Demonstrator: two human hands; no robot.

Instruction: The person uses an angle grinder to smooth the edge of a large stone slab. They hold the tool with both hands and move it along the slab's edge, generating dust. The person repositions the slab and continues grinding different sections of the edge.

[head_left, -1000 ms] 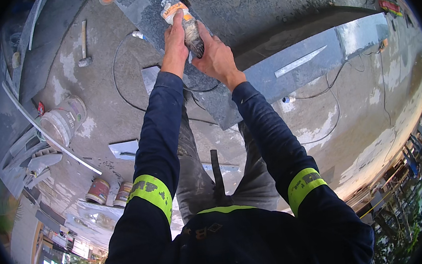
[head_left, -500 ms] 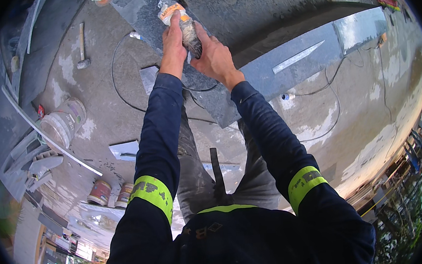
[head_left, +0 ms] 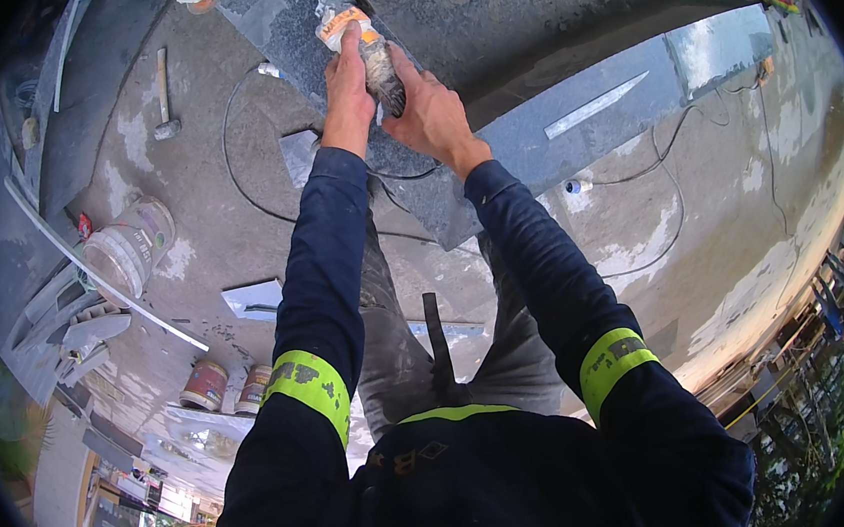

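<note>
My left hand [head_left: 348, 94] and my right hand [head_left: 427, 117] are both closed around a dusty angle grinder [head_left: 380, 64]. The left wraps its side with the thumb lying along the body; the right grips near its lower end. Its whitish, crusted head with an orange label points away from me, and a dark curved edge shows beside it. Beneath the tool is a dark grey stone slab [head_left: 264, 8], reaching down toward my legs. A black cord [head_left: 404, 177] passes just below my hands. The grinder's underside, and whether its disc touches the slab, are hidden.
Another long slab [head_left: 618, 91] extends right, bearing a pale pointed strip [head_left: 597, 106]. At left are a mallet [head_left: 164, 95] on the floor, a white bucket [head_left: 125, 251], a long curved strip [head_left: 106, 271] and two cans [head_left: 204, 385]. Cables with plugs [head_left: 576, 187] loop across the concrete.
Both hands keep the same hold on the grinder in nearly the same place. The view has shifted very slightly.
</note>
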